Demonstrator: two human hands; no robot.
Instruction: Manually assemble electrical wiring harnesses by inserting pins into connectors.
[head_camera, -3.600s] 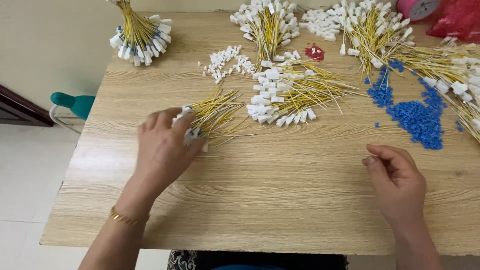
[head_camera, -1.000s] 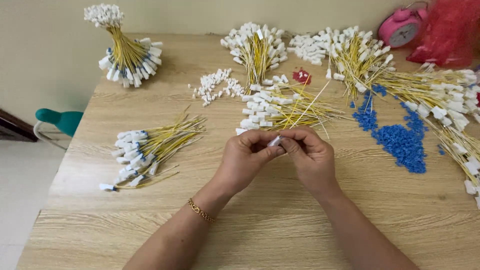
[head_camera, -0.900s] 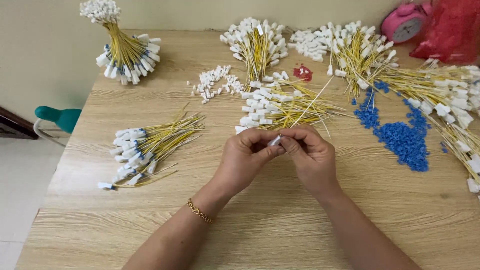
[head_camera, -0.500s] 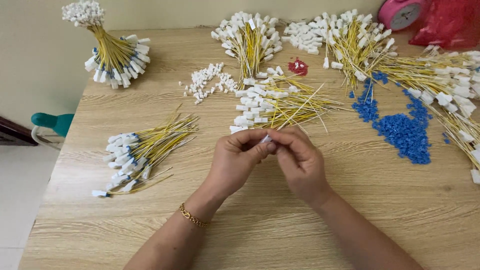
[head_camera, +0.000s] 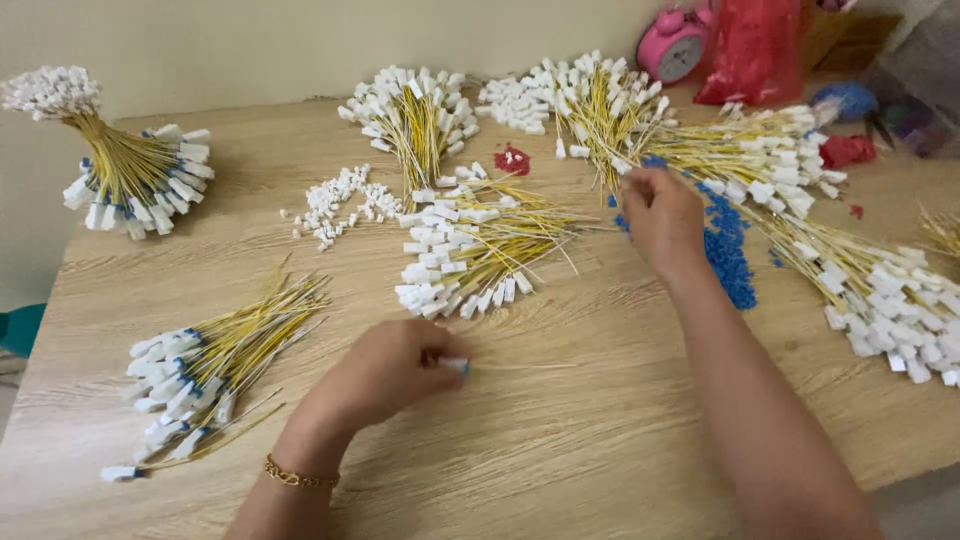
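Observation:
My left hand (head_camera: 385, 370) rests low on the wooden table (head_camera: 560, 440), pinching the white plug end of one thin yellow wire (head_camera: 470, 366) that lies flat toward the right. To its left lies a loose pile of finished yellow wires with white plugs and blue caps (head_camera: 205, 375). My right hand (head_camera: 660, 215) reaches far across to the heap of small blue caps (head_camera: 730, 255), fingers curled down at its upper edge; whether it holds a cap is hidden. Between the hands lies a pile of yellow wires with white plugs (head_camera: 470, 250).
A tied upright bundle of wires (head_camera: 120, 170) stands at the far left. More wire bundles (head_camera: 415, 110) fan across the back and a long pile (head_camera: 880, 290) runs down the right. Loose white plugs (head_camera: 335, 200), red bits (head_camera: 512, 160), a pink alarm clock (head_camera: 672, 45) and a red bag (head_camera: 755, 45) sit behind.
The hands, joined over one wire half a second ago, have parted. My right hand went up and right to the blue caps; my left hand dropped to the table with the wire.

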